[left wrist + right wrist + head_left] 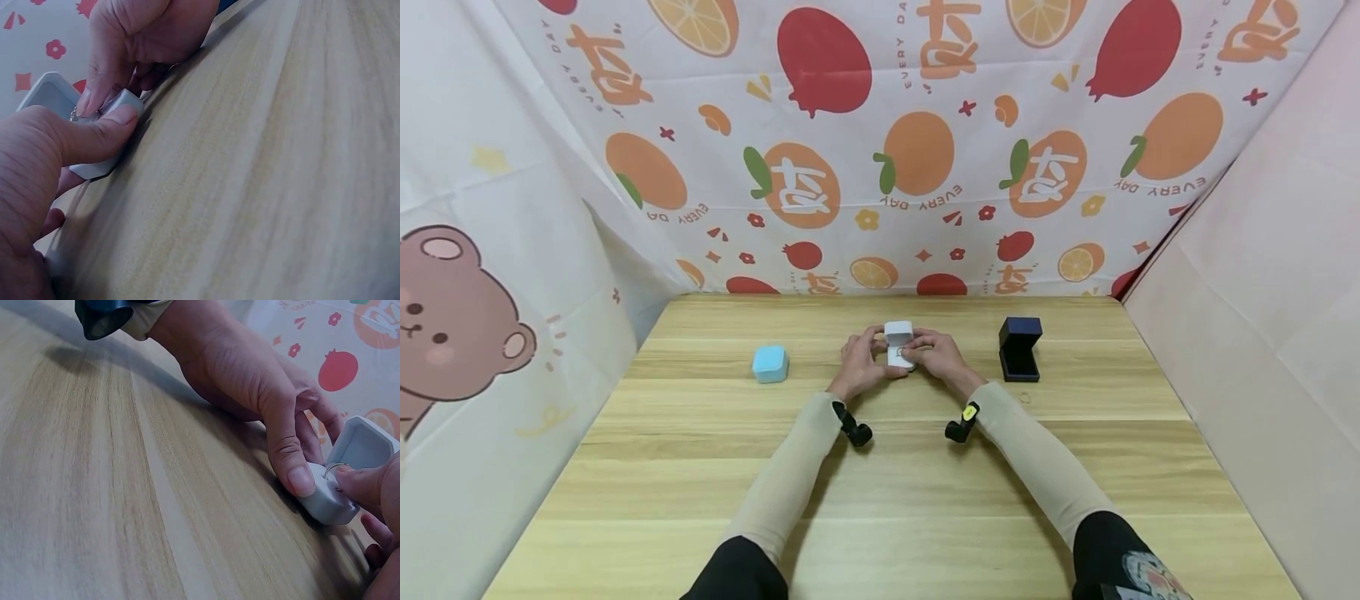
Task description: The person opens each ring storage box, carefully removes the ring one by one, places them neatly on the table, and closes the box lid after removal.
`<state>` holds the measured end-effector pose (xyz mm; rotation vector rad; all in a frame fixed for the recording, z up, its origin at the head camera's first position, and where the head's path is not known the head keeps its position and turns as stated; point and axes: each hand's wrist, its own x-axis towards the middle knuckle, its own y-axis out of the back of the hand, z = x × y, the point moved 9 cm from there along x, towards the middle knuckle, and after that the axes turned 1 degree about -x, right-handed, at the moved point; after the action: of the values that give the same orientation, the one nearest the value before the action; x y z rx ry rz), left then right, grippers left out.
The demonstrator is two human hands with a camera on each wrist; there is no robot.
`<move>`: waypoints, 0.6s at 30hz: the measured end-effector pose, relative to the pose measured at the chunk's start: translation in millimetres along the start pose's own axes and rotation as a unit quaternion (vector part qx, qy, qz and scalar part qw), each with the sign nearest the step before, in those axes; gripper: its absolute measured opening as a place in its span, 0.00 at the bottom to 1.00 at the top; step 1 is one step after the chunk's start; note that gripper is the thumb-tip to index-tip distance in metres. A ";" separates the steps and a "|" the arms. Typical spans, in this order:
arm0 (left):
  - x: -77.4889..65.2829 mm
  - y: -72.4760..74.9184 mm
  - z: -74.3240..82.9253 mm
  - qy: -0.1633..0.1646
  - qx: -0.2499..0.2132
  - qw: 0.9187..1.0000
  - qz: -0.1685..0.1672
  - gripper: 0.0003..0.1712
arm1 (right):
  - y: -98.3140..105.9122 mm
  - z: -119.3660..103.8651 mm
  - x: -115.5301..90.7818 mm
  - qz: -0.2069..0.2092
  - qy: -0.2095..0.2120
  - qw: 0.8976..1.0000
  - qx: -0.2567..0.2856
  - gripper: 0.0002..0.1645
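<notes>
At the middle of the head view, between my two hands, the white box (892, 360) sits with its lid (898, 327) raised at the back and its opening facing me; its long axis runs from lid to front edge, up and down the frame. The ring (900, 352) is at its base, just left of my right hand's fingertips, so my right hand (942, 357) is the nearer. My left hand (863, 365) grips the box from the left. Left of centre rests a closed blue box (771, 365); toward the right stands an open navy box (1020, 350). From the left wrist, at the left of the frame, my left thumb presses the box's front edge, while my right fingers come down from the top, bent and drawn together at the ring. From the right wrist, at the right edge, my right fingertips pinch the thin ring, standing upright and partly covered. Counted: one ring in the box, three boxes, two hands; a faint loop (1025, 397) below the navy box is too small to identify.
</notes>
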<state>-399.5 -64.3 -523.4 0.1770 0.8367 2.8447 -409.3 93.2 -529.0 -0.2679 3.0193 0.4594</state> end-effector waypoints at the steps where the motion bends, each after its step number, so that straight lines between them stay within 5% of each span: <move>1: 0.3 -0.3 -0.1 -0.001 0.002 1.000 0.000 0.52 | 0.4 0.4 0.4 0.001 0.001 1.000 0.002 0.12; 18: -0.2 -1.3 -0.4 -0.009 0.019 1.000 0.012 0.52 | 4.0 5.2 1.4 0.009 -0.004 1.000 0.011 0.11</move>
<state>-399.2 -63.5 -524.5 0.2199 0.8905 2.8466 -411.1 98.3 -532.9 -0.2365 3.0201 0.4271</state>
